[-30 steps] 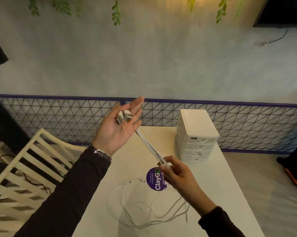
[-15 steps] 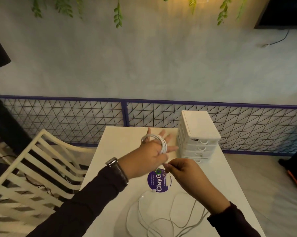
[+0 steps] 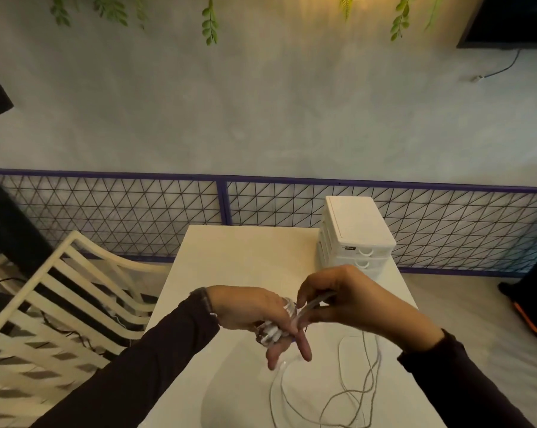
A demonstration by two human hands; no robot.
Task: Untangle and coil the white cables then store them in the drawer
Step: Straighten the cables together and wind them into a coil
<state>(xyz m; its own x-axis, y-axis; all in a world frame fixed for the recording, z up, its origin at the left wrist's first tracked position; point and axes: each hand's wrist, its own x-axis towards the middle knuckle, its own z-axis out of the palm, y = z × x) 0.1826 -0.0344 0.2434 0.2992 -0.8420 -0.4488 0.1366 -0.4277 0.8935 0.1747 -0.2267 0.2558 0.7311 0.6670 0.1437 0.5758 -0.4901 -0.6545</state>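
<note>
Trailing off the near bench [image 3: 245, 257] edge: slack of the white cables [image 3: 289, 307], lying in open loops on the top, right of centre, partly under the right forearm. Above that, both hands meet over the middle of the bench, touching. Left hand [image 3: 255, 313] is back-up, fingers straight, pointing down toward the near edge. Several turns of the cables wrap round those fingers, and the plug ends [image 3: 268, 335] bunch on the palm side below the knuckles. Cables ride as wraps there, not gripped; thumb is hidden. Right hand [image 3: 350, 301] comes in from the right, thumb and fingers curled, pinching a bundle of strands just beside the left index finger. Strands drop from that pinch to the slack on the bench. Dark sleeves on both arms, watch [image 3: 203, 299] on the left wrist. Farther back, on the right side of the bench: white drawer unit [image 3: 358, 234]. Its two visible drawer fronts are closed; the lower ones are hidden behind the right hand. Left of the bench: cream slatted chair [image 3: 60, 304]. Behind: purple-framed wire mesh fence [image 3: 122, 211], then grey wall [image 3: 261, 103], green leaves [image 3: 210, 24] hanging along the top, dark screen [image 3: 514, 20] top right.
</note>
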